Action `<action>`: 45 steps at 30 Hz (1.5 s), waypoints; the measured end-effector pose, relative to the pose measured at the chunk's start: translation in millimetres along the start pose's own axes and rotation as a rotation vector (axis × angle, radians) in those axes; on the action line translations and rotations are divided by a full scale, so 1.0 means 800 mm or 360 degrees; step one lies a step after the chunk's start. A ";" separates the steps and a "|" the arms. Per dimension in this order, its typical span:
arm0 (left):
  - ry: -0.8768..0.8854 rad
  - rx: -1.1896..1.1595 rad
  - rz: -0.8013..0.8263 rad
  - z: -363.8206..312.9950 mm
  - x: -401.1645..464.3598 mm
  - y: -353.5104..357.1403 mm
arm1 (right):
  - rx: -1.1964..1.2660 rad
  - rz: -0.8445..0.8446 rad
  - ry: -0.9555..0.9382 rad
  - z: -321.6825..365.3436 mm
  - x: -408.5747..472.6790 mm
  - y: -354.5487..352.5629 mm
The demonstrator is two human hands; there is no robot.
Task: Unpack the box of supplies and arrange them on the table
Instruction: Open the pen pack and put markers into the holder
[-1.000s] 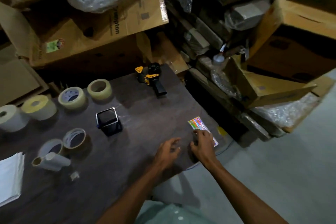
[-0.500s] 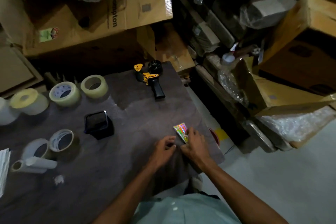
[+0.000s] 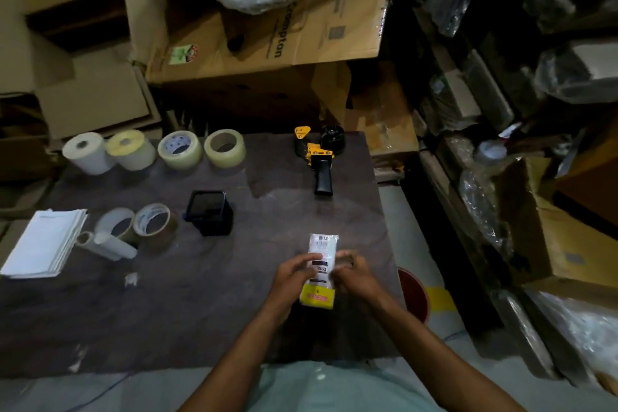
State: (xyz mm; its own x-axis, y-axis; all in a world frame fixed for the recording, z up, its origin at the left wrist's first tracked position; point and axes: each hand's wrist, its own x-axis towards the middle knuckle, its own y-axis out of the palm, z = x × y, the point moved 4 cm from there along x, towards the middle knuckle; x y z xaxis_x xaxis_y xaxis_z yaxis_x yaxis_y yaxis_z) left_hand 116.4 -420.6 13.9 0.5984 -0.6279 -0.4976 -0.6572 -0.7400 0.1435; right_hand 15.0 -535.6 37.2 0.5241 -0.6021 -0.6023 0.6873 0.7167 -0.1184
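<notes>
A small flat packet (image 3: 321, 251), white with a yellow bottom strip, sits between both hands just above the dark table (image 3: 234, 311), near its right front. My left hand (image 3: 292, 281) grips its left edge and my right hand (image 3: 356, 274) pinches its right edge. Laid out on the table are a yellow and black tape dispenser (image 3: 317, 157), a black square holder (image 3: 210, 212), several tape rolls in a back row (image 3: 180, 149), two more rolls (image 3: 152, 222), a white tube (image 3: 110, 246) and a stack of white envelopes (image 3: 45, 242).
Cardboard boxes (image 3: 267, 40) and plastic-wrapped bundles pile up behind the table. An open cardboard box (image 3: 551, 244) stands on the floor to the right among shelves of clutter. A red round object (image 3: 413, 294) lies below the table's right edge.
The packet has been lifted from the table's right edge and turned over, its white back now facing up. Both hands have closed on it. My head has shifted left, bringing more of the table into view.
</notes>
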 end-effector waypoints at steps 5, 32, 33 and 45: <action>0.0009 0.0174 -0.0104 -0.013 -0.008 -0.015 | -0.0313 0.0194 -0.0126 0.010 0.002 -0.007; -0.0087 -0.0509 -0.0023 -0.085 -0.009 -0.004 | 0.0499 0.0197 -0.0294 0.060 0.012 0.001; -0.0074 -0.0588 -0.0043 -0.088 -0.006 -0.002 | 0.0458 0.0224 -0.0339 0.060 0.009 0.002; -0.0067 -0.0510 -0.0033 -0.068 0.007 -0.014 | -0.0398 0.0075 -0.0715 0.047 0.004 0.008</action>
State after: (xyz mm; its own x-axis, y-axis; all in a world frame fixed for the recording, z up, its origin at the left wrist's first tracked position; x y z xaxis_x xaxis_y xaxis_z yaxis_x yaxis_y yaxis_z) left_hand 152.2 -428.6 56.1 0.5860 -0.6065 -0.5373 -0.4635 -0.7948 0.3917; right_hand 40.0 -545.8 64.0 0.7537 -0.6193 -0.2198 0.5450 0.7760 -0.3175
